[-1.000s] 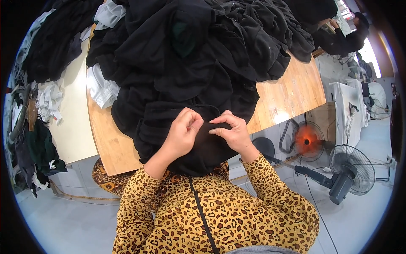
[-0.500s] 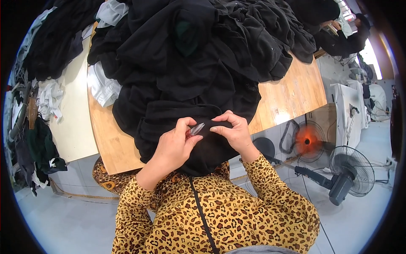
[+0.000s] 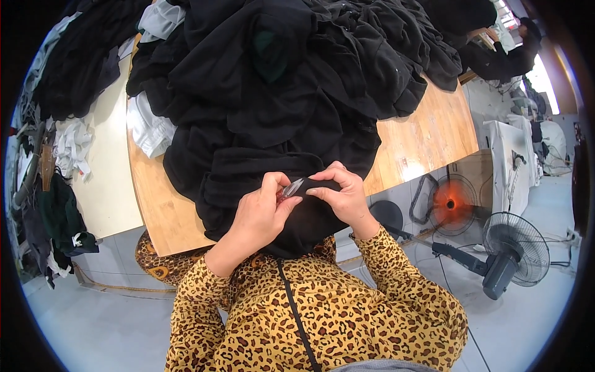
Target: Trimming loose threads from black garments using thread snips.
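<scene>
My left hand (image 3: 259, 209) is closed on a pair of small thread snips (image 3: 291, 188), reddish at the grip with pale metal blades. The blades point up and right, toward the cloth in the other hand. My right hand (image 3: 344, 193) pinches an edge of black fabric (image 3: 297, 226) between thumb and fingers. That fabric hangs over the table's near edge toward my lap and runs into a large heap of black garments (image 3: 279, 105). Whether the blade tips touch the fabric, I cannot tell.
The heap lies on a wooden table (image 3: 427, 136), with white cloth (image 3: 150, 127) under its left side. A pale table (image 3: 102, 186) stands at left. On the right are a standing fan (image 3: 515, 251) and an orange-lit fan (image 3: 452, 204). Another person (image 3: 496, 53) works at the far right.
My left hand has shifted slightly right, bringing the snips nearer to the right hand's fingers. The blades look closer together now. My right hand has barely moved.
</scene>
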`<state>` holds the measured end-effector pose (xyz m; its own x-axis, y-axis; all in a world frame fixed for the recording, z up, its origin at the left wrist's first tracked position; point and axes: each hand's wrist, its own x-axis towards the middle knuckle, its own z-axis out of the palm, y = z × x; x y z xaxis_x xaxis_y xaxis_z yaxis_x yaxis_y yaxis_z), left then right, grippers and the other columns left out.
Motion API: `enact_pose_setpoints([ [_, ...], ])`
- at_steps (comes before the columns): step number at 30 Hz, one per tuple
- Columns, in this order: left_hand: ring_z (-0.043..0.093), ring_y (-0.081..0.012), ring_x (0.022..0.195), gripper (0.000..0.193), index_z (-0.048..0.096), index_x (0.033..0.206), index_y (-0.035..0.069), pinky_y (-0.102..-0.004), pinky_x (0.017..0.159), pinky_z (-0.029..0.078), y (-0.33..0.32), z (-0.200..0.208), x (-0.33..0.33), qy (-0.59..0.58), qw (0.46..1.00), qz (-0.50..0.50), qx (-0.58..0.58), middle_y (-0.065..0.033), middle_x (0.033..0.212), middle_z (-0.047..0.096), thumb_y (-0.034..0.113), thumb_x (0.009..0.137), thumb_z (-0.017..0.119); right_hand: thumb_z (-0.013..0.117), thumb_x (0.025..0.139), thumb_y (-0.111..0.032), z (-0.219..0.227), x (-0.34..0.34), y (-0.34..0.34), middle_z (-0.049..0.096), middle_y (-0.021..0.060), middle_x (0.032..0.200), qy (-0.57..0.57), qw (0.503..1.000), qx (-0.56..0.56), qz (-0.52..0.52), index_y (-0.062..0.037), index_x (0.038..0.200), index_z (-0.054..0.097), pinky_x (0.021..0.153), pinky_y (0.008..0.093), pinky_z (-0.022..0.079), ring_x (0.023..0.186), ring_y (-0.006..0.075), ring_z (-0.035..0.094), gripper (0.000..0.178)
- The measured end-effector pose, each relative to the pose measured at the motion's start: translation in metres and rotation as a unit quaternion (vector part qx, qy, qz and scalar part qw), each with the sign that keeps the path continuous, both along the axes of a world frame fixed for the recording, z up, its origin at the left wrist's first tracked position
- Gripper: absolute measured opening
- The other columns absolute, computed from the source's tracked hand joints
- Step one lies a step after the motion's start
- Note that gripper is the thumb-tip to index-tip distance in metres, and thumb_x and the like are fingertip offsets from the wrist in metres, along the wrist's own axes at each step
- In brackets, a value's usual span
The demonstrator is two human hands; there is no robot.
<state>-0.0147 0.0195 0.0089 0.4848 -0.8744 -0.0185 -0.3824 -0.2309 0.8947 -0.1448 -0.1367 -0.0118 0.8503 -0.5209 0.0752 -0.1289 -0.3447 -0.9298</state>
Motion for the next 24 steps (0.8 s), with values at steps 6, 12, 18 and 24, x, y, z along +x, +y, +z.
enact_pose_setpoints([
  [6, 0.064, -0.0295, 0.065, 0.030, 0.044, 0.102, 0.005, -0.0362, 0.055, 0.048, -0.002, -0.002, 0.000, -0.014, 1.000, -0.010, 0.005, -0.0121, 0.072, 0.062, 0.017, 0.085, 0.066, 0.075, 0.068, 0.000, 0.000, -0.001, -0.001, 0.061, 0.0042, 0.082, -0.007, 1.000, 0.000, 0.008, -0.0009, 0.088, 0.068, 0.072, 0.0243, 0.044, 0.077, 0.0137, 0.056, 0.021],
  [12, 0.064, -0.0302, 0.065, 0.031, 0.045, 0.105, 0.004, -0.0357, 0.056, 0.049, -0.001, -0.008, -0.001, -0.027, 0.999, 0.022, -0.007, -0.0132, 0.074, 0.063, 0.016, 0.085, 0.066, 0.075, 0.069, 0.000, 0.000, -0.002, 0.000, 0.060, 0.0037, 0.082, 0.000, 1.000, 0.007, 0.008, -0.0009, 0.088, 0.068, 0.071, 0.0238, 0.044, 0.077, 0.0130, 0.056, 0.020],
  [18, 0.065, -0.0265, 0.064, 0.037, 0.047, 0.108, 0.003, -0.0326, 0.054, 0.050, 0.005, 0.007, 0.000, -0.010, 0.999, 0.038, -0.002, -0.0116, 0.073, 0.064, 0.018, 0.083, 0.069, 0.075, 0.069, 0.000, -0.002, 0.000, 0.002, 0.059, 0.0029, 0.078, 0.004, 0.999, 0.029, -0.030, 0.0000, 0.087, 0.068, 0.069, 0.0228, 0.044, 0.075, 0.0121, 0.055, 0.019],
  [24, 0.064, -0.0241, 0.058, 0.031, 0.047, 0.101, 0.004, -0.0322, 0.050, 0.048, 0.002, 0.006, -0.009, -0.091, 0.996, 0.023, -0.002, -0.0081, 0.069, 0.064, 0.017, 0.083, 0.068, 0.075, 0.067, 0.000, 0.002, 0.002, 0.006, 0.059, 0.0037, 0.077, -0.011, 0.999, -0.026, -0.029, 0.0000, 0.086, 0.068, 0.071, 0.0249, 0.043, 0.075, 0.0143, 0.053, 0.020],
])
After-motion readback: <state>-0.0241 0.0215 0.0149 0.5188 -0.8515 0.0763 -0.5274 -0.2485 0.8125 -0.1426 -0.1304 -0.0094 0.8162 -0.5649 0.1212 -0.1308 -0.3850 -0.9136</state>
